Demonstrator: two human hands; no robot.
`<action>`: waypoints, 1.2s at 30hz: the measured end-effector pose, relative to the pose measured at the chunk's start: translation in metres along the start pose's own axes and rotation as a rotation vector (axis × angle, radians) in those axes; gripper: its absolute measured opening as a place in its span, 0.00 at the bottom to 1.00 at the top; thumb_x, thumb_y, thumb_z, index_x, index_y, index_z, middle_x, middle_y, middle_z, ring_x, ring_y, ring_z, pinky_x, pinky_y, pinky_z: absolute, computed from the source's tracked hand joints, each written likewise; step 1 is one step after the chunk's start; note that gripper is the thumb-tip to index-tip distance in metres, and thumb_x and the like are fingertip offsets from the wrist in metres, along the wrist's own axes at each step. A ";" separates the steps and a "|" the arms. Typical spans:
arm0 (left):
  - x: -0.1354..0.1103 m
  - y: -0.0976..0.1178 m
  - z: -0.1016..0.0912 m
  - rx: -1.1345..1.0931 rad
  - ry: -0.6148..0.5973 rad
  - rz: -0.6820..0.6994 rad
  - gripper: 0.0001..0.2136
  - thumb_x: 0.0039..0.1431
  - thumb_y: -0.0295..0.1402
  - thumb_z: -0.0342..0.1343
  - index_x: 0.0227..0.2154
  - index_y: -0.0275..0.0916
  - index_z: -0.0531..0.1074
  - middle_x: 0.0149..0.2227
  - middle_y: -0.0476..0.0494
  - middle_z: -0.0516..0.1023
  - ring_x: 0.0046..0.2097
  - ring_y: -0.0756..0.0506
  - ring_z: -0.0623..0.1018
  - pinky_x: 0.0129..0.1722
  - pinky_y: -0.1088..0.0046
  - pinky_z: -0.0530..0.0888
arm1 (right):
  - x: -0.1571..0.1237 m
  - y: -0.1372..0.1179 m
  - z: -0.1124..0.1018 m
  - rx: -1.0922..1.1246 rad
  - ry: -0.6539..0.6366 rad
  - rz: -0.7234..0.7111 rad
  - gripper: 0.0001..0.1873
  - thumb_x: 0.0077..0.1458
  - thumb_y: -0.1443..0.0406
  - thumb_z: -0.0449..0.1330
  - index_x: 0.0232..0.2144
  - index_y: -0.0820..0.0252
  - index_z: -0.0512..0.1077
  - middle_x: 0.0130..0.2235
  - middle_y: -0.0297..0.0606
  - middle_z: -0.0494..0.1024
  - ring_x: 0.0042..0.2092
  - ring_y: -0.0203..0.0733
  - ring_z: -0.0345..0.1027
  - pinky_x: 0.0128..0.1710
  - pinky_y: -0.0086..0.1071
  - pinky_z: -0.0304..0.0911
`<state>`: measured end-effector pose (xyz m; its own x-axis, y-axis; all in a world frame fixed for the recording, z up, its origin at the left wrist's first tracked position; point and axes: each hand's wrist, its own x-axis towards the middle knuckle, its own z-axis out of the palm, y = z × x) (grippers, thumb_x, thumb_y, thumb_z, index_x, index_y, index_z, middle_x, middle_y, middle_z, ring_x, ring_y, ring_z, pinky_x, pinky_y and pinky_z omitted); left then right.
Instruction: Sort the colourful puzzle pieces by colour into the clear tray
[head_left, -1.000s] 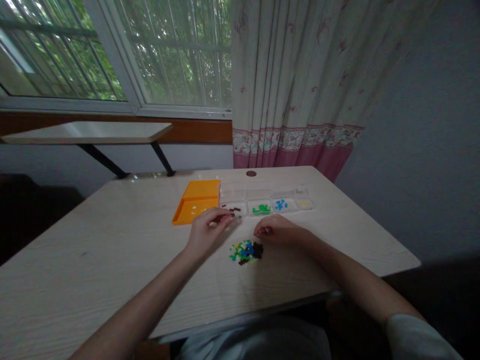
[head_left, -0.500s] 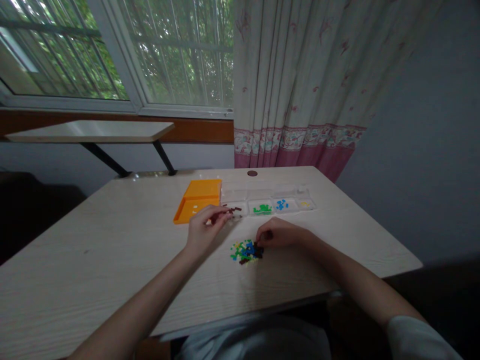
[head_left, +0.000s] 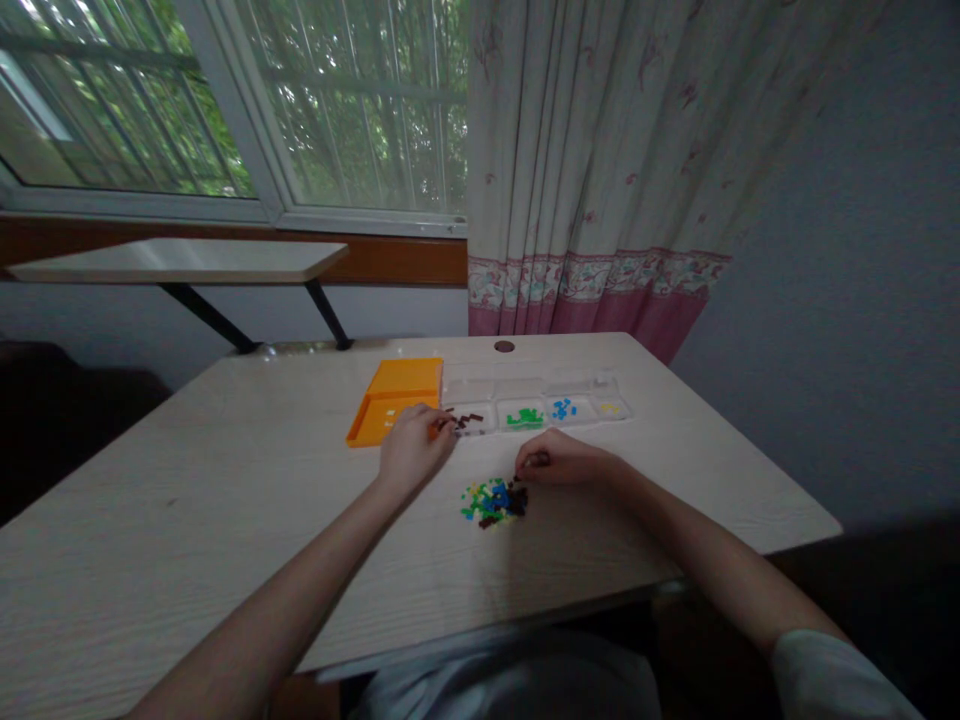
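My left hand (head_left: 415,442) is closed, fingertips at the left compartment of a clear plastic tray (head_left: 489,432), beside several brown pieces (head_left: 470,419). Whatever its fingers hold is hidden. My right hand (head_left: 562,461) pinches a small dark brown piece (head_left: 516,480), just above the table. Below it lies a mixed pile of small toy bricks (head_left: 491,503) in green, blue, yellow and brown. Farther right in the tray are green pieces (head_left: 525,417), blue pieces (head_left: 563,409) and a few yellow pieces (head_left: 610,408), each colour in its own compartment.
Left of the tray lies an opened orange box (head_left: 405,378) with a few white bits inside. A round brown cap (head_left: 505,346) sits near the back of the wooden table (head_left: 247,520). A raised shelf (head_left: 195,262) stands at the back left, and a curtain (head_left: 585,200) hangs behind.
My left hand has shifted slightly left and its fingers have drawn in. My right hand has lifted a little from the pile with a small brown piece at its fingertips.
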<state>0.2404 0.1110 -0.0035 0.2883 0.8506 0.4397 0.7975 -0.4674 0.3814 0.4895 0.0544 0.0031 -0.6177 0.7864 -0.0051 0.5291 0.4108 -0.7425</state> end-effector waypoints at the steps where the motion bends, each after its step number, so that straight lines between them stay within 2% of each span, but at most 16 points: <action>1: 0.000 0.001 0.001 0.027 -0.011 0.005 0.12 0.54 0.38 0.49 0.33 0.40 0.75 0.35 0.43 0.75 0.41 0.42 0.71 0.39 0.68 0.67 | 0.000 0.000 0.000 0.014 -0.002 0.015 0.11 0.50 0.63 0.55 0.30 0.66 0.73 0.20 0.29 0.66 0.20 0.27 0.53 0.19 0.20 0.48; 5: -0.001 0.002 0.000 0.029 0.005 0.020 0.11 0.54 0.36 0.48 0.36 0.39 0.74 0.37 0.43 0.75 0.42 0.42 0.71 0.41 0.67 0.67 | 0.002 0.000 -0.001 0.011 0.045 0.057 0.11 0.51 0.62 0.55 0.31 0.66 0.73 0.19 0.29 0.64 0.20 0.27 0.52 0.19 0.21 0.46; 8: -0.003 0.005 -0.001 -0.068 -0.016 0.066 0.10 0.54 0.35 0.49 0.32 0.39 0.74 0.35 0.43 0.75 0.41 0.43 0.71 0.40 0.68 0.67 | 0.004 0.000 -0.001 -0.052 0.118 0.065 0.12 0.52 0.61 0.55 0.31 0.64 0.73 0.19 0.28 0.63 0.20 0.28 0.52 0.19 0.21 0.46; 12: -0.011 0.021 -0.002 -0.306 -0.196 0.175 0.09 0.54 0.35 0.51 0.28 0.38 0.75 0.28 0.45 0.74 0.34 0.47 0.72 0.35 0.73 0.67 | 0.007 0.000 0.002 -0.147 0.234 0.055 0.11 0.52 0.60 0.55 0.32 0.61 0.73 0.19 0.28 0.65 0.21 0.28 0.54 0.20 0.22 0.47; 16: -0.020 0.037 -0.001 -0.441 -0.305 0.211 0.09 0.52 0.37 0.54 0.29 0.39 0.76 0.25 0.47 0.73 0.30 0.49 0.71 0.32 0.76 0.66 | 0.008 -0.002 0.009 -0.286 0.336 -0.057 0.11 0.52 0.60 0.55 0.32 0.61 0.73 0.21 0.30 0.69 0.22 0.29 0.58 0.23 0.22 0.51; 20: -0.022 0.041 -0.001 -0.481 -0.303 0.164 0.10 0.50 0.40 0.56 0.28 0.38 0.76 0.24 0.47 0.73 0.28 0.50 0.71 0.29 0.77 0.66 | 0.009 -0.004 0.017 -0.453 0.447 -0.225 0.11 0.53 0.60 0.54 0.32 0.59 0.74 0.19 0.31 0.71 0.21 0.29 0.61 0.24 0.23 0.53; 24: -0.020 0.041 -0.002 -0.514 -0.292 0.152 0.10 0.49 0.39 0.56 0.27 0.37 0.76 0.23 0.47 0.73 0.27 0.51 0.70 0.27 0.78 0.65 | 0.010 -0.007 0.021 -0.598 0.557 -0.311 0.12 0.54 0.59 0.53 0.30 0.57 0.74 0.17 0.31 0.72 0.22 0.30 0.64 0.25 0.23 0.53; 29: -0.019 0.043 -0.002 -0.573 -0.261 0.132 0.10 0.49 0.38 0.57 0.26 0.36 0.76 0.24 0.46 0.75 0.28 0.50 0.72 0.29 0.77 0.67 | 0.009 -0.012 0.020 -0.735 0.629 -0.336 0.14 0.54 0.59 0.51 0.28 0.56 0.74 0.18 0.31 0.73 0.23 0.31 0.64 0.26 0.24 0.52; 36: -0.019 0.044 -0.004 -0.591 -0.253 0.134 0.07 0.48 0.35 0.57 0.28 0.36 0.76 0.26 0.45 0.75 0.29 0.50 0.72 0.30 0.76 0.67 | 0.009 -0.016 0.021 -0.830 0.607 -0.314 0.14 0.55 0.59 0.51 0.27 0.54 0.74 0.19 0.30 0.73 0.23 0.30 0.64 0.27 0.25 0.51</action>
<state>0.2677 0.0735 0.0083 0.5379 0.7725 0.3374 0.3416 -0.5656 0.7506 0.4635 0.0452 0.0004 -0.5234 0.5951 0.6098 0.7679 0.6396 0.0349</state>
